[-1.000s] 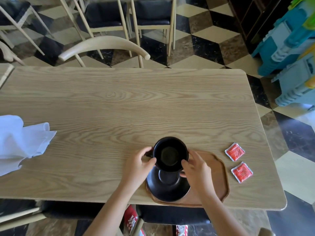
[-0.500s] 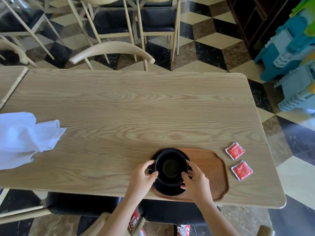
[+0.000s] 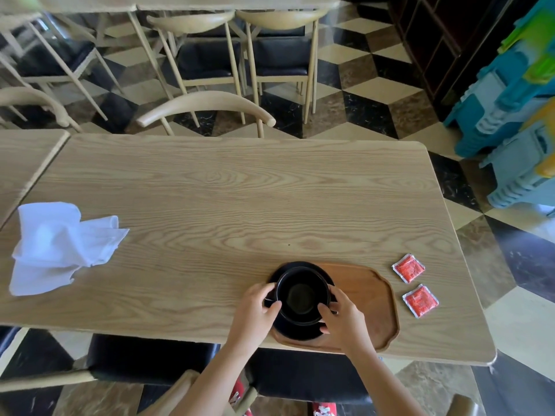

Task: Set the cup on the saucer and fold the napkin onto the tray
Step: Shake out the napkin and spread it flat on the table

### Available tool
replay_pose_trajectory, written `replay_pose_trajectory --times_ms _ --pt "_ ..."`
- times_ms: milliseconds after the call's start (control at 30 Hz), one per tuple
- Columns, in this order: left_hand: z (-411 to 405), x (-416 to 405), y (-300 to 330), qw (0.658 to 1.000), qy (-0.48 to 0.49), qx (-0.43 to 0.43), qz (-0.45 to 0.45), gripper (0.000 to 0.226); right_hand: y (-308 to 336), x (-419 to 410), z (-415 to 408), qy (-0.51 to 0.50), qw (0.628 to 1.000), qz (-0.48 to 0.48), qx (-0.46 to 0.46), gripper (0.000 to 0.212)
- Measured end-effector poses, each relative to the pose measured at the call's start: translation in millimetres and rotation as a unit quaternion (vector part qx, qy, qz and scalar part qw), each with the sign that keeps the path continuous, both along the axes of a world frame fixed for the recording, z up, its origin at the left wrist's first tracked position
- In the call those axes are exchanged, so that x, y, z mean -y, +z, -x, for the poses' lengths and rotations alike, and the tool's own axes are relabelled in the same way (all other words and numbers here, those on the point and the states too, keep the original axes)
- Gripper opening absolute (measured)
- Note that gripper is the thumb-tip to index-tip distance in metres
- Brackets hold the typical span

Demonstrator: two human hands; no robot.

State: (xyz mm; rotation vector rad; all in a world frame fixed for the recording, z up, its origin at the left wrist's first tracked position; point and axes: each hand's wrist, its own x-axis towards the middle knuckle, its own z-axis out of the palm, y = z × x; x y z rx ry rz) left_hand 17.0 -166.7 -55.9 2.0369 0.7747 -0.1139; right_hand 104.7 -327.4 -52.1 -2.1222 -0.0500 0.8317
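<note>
A black cup sits on a black saucer, which rests on the left part of a brown wooden tray near the table's front edge. My left hand grips the cup's left side and my right hand grips its right side. A crumpled white napkin lies on the table at the far left, well away from the tray and both hands.
Two red sachets lie on the table right of the tray. A curved chair back stands at the table's far edge. Blue plastic stools stand stacked at the right. A second table adjoins on the left.
Both hands have brought the cup toward me and down from above the saucer's far edge onto its middle. The napkin and sachets have not moved.
</note>
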Motion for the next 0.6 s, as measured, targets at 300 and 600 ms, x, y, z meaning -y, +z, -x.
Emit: replay_pose_trajectory --times_ms 300,600 --pt "2 -7 46 0.97 -0.105 -0.103 -0.191 0.037 59 -9 -18 0.22 0.93 0.184 0.228 0.033" --pt "51 -12 112 0.943 -0.078 -0.086 -0.312 0.033 102 -68 2 0.458 0.806 0.184 0.326 0.029"
